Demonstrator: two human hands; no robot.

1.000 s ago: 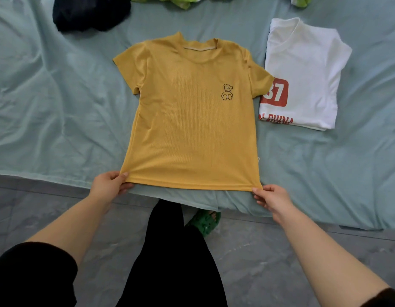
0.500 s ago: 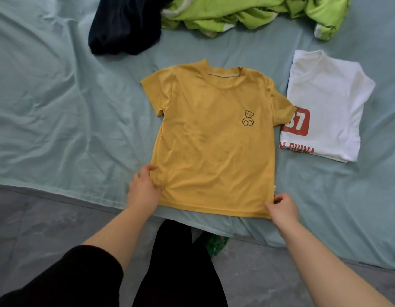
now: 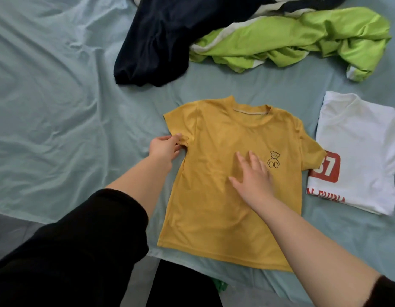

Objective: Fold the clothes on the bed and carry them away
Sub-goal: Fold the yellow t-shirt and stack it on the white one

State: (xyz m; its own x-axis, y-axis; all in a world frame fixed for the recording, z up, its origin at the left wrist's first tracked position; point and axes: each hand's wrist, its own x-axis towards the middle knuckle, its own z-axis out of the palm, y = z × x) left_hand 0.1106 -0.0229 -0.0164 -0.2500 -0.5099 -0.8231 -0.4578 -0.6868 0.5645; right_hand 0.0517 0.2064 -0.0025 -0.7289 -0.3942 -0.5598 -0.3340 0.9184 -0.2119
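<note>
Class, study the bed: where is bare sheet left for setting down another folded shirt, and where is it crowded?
Widest bare sheet: left of the yellow T-shirt and dark garment, down to the bed's near edge. A narrower band lies between the yellow collar and the green garment. Crowded: the right, where the yellow sleeve overlaps the folded white T-shirt.

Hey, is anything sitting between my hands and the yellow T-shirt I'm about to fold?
Nothing visible. The left hand pinches the yellow T-shirt at one sleeve, and the right hand lies flat on its chest. Only its other sleeve overlaps the folded white shirt.
</note>
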